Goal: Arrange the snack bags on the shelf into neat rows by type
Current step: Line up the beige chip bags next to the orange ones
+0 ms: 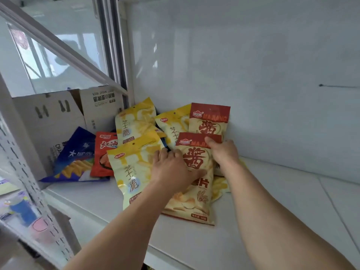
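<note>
The right hand (pixel 224 152) held the top of a red bag (pixel 196 184), thumb curled over its edge. The left hand (pixel 171 170) lay flat with straight fingers between that bag and a yellow bag (pixel 132 172). Both bags sat on the white shelf (pixel 272 221).

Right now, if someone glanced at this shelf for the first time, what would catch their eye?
Both hands meet on a red-topped MAJIANG chip bag at the middle of the white shelf: the right hand grips its top corner, the left hand lies on its front. Yellow cheese-crisp bags crowd just left, with a blue bag by the cardboard box.
</note>
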Available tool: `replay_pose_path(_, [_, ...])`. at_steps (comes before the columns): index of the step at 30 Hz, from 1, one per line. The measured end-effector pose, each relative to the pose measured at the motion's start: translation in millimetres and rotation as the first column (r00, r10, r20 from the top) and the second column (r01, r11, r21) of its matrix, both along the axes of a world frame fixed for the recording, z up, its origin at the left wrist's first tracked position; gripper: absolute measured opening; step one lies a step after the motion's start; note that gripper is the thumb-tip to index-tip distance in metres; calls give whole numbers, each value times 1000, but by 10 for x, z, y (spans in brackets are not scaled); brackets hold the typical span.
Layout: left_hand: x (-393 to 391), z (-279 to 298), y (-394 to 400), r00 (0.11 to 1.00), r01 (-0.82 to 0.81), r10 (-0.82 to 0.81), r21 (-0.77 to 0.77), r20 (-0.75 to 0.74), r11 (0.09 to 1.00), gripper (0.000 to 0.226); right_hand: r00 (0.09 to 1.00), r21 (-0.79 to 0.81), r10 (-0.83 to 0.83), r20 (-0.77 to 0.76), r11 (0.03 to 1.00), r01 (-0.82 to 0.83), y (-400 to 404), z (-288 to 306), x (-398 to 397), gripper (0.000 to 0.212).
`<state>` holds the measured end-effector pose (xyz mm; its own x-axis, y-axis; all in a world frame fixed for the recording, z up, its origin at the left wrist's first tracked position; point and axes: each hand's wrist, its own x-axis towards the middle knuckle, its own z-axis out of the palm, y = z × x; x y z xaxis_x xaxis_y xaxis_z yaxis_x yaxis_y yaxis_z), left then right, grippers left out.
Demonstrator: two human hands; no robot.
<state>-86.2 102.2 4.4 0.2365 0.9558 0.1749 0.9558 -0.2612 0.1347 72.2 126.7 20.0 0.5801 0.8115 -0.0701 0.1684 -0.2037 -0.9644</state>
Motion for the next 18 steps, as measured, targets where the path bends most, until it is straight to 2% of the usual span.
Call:
replay_pose_path(2, [29,-25,21,1000,14,-14,-19,10,1000,114,991,15,31,-130,999,-29,39,-39,25,48])
replay_pose_path(4, [37,-33,53,998,38,-38,4,40,999,113,979,39,64,-194,998,-57,27,-13,60,37])
replay_pose_path(7, [49,-5,73,992,75,-80,49,98,996,115,968,75,64,-242,996,-47,4,22,138,33])
replay_pose_path(13, [52,153,66,944,172,-175,37,280,984,126,903,140,74,-424,990,-15,-162,139,256,30])
replay_pose_path(18, [133,291,98,861,331,-273,-65,430,941,122,901,198,-21,-434,973,118,-479,270,369,28])
